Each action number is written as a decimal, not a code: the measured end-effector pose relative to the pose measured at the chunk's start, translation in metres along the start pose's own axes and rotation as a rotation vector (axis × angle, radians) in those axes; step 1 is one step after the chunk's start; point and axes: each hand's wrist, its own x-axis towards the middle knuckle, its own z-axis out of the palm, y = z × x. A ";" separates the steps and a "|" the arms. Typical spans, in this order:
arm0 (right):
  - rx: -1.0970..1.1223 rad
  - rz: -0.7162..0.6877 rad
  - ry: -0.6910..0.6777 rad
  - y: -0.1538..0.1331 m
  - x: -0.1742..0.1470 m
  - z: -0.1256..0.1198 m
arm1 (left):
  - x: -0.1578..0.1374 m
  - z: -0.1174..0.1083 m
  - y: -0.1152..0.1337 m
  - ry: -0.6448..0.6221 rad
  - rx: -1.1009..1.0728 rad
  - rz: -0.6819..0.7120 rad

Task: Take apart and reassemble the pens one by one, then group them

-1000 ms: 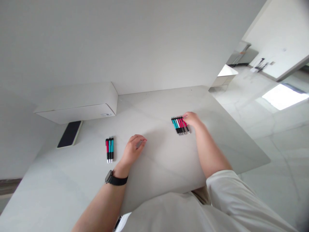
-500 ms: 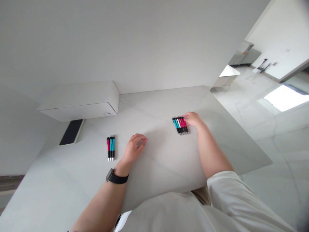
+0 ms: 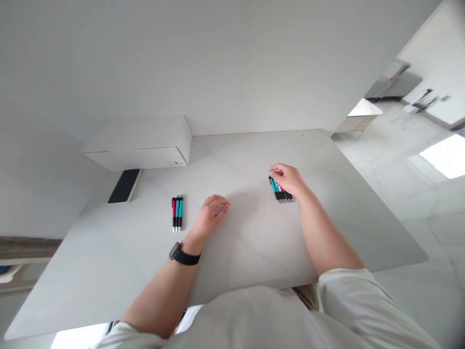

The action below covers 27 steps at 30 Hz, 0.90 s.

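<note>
1. Pens, left group (image 3: 177, 213): three, left of centre in the frame; one red, two teal. Slim round barrels, black lower grips, shiny silver tips. Laid side by side, long axes nearly upright in the frame, tips toward the bottom edge.
2. Pens, right group (image 3: 275, 190): right of centre, in a close row; teal, white and red barrels show, black grips below. Long axes tilted, tips down and slightly right. Full count hidden by the hand.
3. Right hand (image 3: 290, 180): one, over the right group's upper ends; fingers bent, thumb beneath. Whether they grip a pen, cannot tell.
4. Left hand (image 3: 208, 217): one, mid-frame, near the left group; fingers loosely curled around a small gap.
5. Watch (image 3: 175, 250): one, dark squarish face, black band, left wrist.
6. Phone (image 3: 124, 186): one, flat dark rectangle, pale edge, left of frame.
7. Box (image 3: 145, 133): one, white, oblong, small printed label, upper left.
8. Table (image 3: 243, 252): one, smooth, pale, faintly veined top.
</note>
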 end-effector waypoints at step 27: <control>-0.061 -0.416 -0.414 -0.050 -0.053 0.076 | -0.019 -0.102 -0.053 0.160 0.677 -0.649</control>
